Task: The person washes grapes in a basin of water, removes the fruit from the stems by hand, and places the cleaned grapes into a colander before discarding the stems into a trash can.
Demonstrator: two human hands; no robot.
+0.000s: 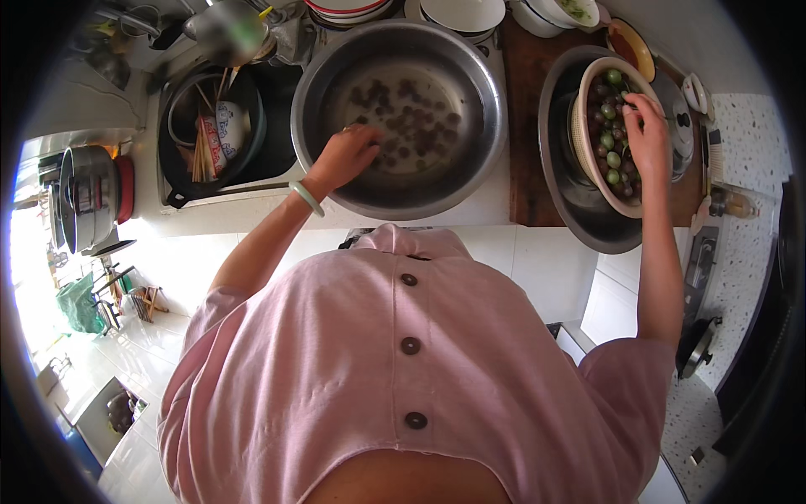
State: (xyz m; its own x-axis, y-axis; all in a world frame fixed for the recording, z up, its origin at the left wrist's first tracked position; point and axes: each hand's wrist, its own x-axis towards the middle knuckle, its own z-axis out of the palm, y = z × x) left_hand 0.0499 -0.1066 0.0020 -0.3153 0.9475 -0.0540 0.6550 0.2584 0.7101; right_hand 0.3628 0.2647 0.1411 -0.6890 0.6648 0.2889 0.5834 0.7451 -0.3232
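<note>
A wide metal basin (393,208) stands before me with water in it and several dark grapes (419,123) lying in the water. Over its left side reaches my left hand (352,151), fingers bent down near the grapes; whether it holds one is hidden. To the right, a beige plastic colander (582,142) full of green and purple grapes (607,138) sits tilted in a second metal basin (563,208). My right hand (647,129) is at the colander's right side, its fingertips among the upper grapes. I cannot tell if a grape is between them.
A sink (280,120) at left holds a dark basin (252,160) with chopsticks (201,157) and a patterned bowl (228,129). Stacked bowls (463,16) stand behind the large basin. The second basin rests partly on a wooden board (526,126), past its front edge. A pot lid (681,129) lies right.
</note>
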